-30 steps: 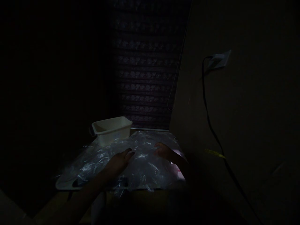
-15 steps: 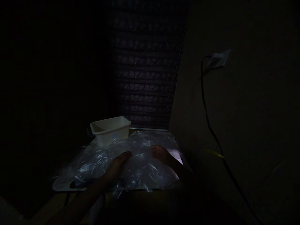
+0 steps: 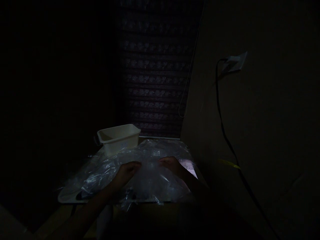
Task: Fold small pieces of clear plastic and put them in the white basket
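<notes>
The scene is very dark. Between my hands is a clear plastic bag (image 3: pixel 150 175), its near part spread smooth and faintly shiny. My left hand (image 3: pixel 127 171) pinches its left side with the fingertips. On the other side, my right hand (image 3: pixel 171 164) is closed on the bag's upper right edge, thumb against fingers. More crumpled clear plastic (image 3: pixel 98 178) lies to the left and behind, so single bags are hard to tell apart. Some plastic hangs over the near edge of the small white table (image 3: pixel 65 196).
A cream plastic bin (image 3: pixel 122 143) stands at the table's back left. A bright patch (image 3: pixel 189 167) shows at the right edge. A patterned blind (image 3: pixel 155 80) hangs behind. On the right wall, a black cable (image 3: pixel 226 138) runs down from an outlet (image 3: pixel 235 62).
My right hand has shifted slightly left, so the hands are closer together. The plastic between them looks smoother. The view has moved a little.
</notes>
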The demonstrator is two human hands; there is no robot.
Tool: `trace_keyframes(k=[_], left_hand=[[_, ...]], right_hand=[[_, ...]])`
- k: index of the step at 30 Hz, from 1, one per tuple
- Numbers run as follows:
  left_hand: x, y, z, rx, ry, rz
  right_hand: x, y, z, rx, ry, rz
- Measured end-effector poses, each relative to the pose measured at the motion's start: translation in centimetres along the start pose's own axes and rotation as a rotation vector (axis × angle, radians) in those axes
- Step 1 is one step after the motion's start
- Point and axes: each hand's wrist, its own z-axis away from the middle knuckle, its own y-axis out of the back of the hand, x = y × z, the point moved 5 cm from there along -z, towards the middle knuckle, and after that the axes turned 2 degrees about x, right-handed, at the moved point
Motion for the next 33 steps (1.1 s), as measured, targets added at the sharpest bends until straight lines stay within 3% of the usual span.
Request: trace_keyframes(k=[12, 20, 26, 29, 33], left_hand=[[-0.6, -0.2, -0.2, -0.057, 0.158, 0.154], [-1.9, -0.7, 0.1, -0.003, 0.432, 0.379], [-1.6, -0.8, 0.3, 0.051, 0.544, 0.44], [-1.7, -1.1, 0.2, 0.054, 0.567, 0.444], [-2.1, -1.4, 0.2, 0.034, 0.638, 0.443]], right_hand=[[0.6, 0.1, -0.1, 0.024, -0.088, -0.079], [0.5, -0.1, -0.2, 0.046, -0.142, -0.076], [0.3, -0.1, 0.0, 0.063, -0.22, -0.085], [0.0, 0.0, 0.1, 0.066, -0.204, -0.061], [0.1, 0.2, 0.1, 0.091, -0.289, 0.0]])
